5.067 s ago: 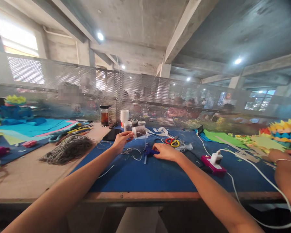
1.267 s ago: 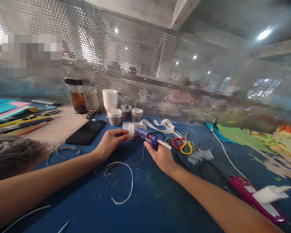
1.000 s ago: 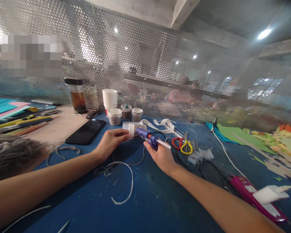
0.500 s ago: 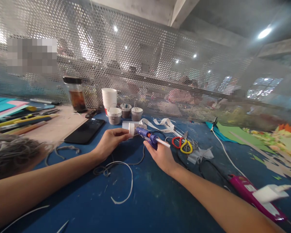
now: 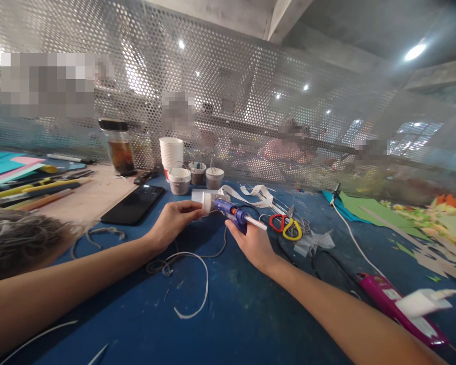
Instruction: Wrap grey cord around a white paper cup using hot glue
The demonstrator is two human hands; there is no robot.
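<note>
Mid-frame, my left fingers (image 5: 192,206) pinch a paper cup (image 5: 206,204); my right hand (image 5: 255,246) holds a glue gun (image 5: 238,215) by it, which needs steady hands.

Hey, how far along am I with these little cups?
Three small handled cups look done. The left hand holds another cup on its side while the right hand points the glue gun at it. Probably left: finishing that one, since grey cord trails loose nearby and no handle shows.
</note>
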